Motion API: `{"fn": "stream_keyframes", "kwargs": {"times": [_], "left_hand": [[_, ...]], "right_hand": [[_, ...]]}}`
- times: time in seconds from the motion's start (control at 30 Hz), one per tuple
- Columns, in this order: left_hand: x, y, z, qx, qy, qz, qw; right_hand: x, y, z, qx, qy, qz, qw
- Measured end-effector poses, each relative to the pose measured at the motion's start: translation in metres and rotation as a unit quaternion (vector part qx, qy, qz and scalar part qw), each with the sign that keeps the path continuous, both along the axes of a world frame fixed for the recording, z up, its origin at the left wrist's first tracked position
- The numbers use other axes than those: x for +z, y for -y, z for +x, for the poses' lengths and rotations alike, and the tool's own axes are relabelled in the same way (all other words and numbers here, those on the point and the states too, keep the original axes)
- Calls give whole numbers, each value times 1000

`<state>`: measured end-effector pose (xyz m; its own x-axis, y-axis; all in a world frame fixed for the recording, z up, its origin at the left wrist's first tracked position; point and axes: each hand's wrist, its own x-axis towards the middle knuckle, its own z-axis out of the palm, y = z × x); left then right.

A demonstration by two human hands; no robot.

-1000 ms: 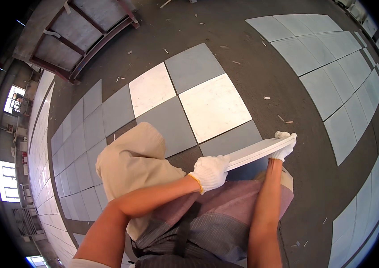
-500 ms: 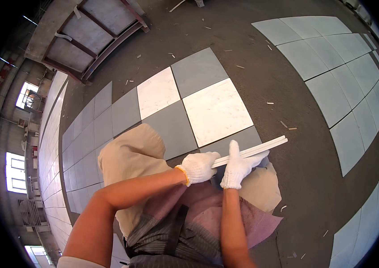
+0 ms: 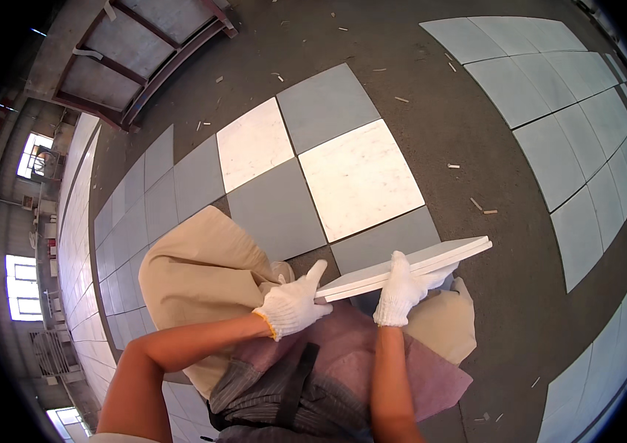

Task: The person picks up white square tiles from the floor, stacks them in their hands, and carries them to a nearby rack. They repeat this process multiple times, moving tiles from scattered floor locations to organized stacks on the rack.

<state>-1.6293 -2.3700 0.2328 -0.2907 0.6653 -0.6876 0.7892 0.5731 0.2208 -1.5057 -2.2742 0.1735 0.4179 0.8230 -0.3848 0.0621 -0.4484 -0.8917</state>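
A pair of white tiles (image 3: 439, 256), stacked face to face, is held tilted in front of my lap, their thin edges toward me. My left hand (image 3: 295, 303), in a white knit glove with a yellow cuff, grips the left end, thumb raised. My right hand (image 3: 400, 295), also gloved, is closed around the near edge, thumb up against it and fingers underneath. On the floor just beyond lie two white tiles (image 3: 361, 177) set checkerwise among grey tiles (image 3: 276, 207). The held tiles partly cover the nearest grey tile (image 3: 387, 242).
More grey tiles (image 3: 158, 192) continue to the left. A block of pale blue-grey tiles (image 3: 550, 140) lies on the right. A metal-framed rack (image 3: 147, 59) stands at the far left. Small strips (image 3: 476, 204) are scattered over the dark floor (image 3: 491, 310). My bent knees flank the held tiles.
The held tiles have tipped so their upper face now shows, and they sit slightly lower. My left hand has moved left and down, its thumb now raised. My right hand has lowered a little.
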Motion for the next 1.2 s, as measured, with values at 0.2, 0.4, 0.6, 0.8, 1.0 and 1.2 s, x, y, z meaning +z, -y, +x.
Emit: {"fn": "stream_keyframes", "kwargs": {"times": [0.2, 0.4, 0.6, 0.8, 1.0, 1.2], "left_hand": [[18, 45, -26, -77, 54, -46, 995], [47, 123, -56, -203, 173, -162, 950], [111, -5, -135, -147, 271, 31, 951], [-6, -101, -248, -155, 36, 169, 973], [-160, -199, -302, -244, -54, 72, 966], [-276, -279, -323, -281, -152, 198, 927]], "right_hand": [[3, 1, 0, 1, -2, -4, 1000], [2, 4, -3, -13, -51, 43, 998], [-4, 11, -3, -36, -81, 71, 994], [-21, 20, 6, -64, -66, 96, 991], [-27, 30, 14, -54, -21, 85, 995], [-27, 28, 10, -37, 62, 63, 995]]}}
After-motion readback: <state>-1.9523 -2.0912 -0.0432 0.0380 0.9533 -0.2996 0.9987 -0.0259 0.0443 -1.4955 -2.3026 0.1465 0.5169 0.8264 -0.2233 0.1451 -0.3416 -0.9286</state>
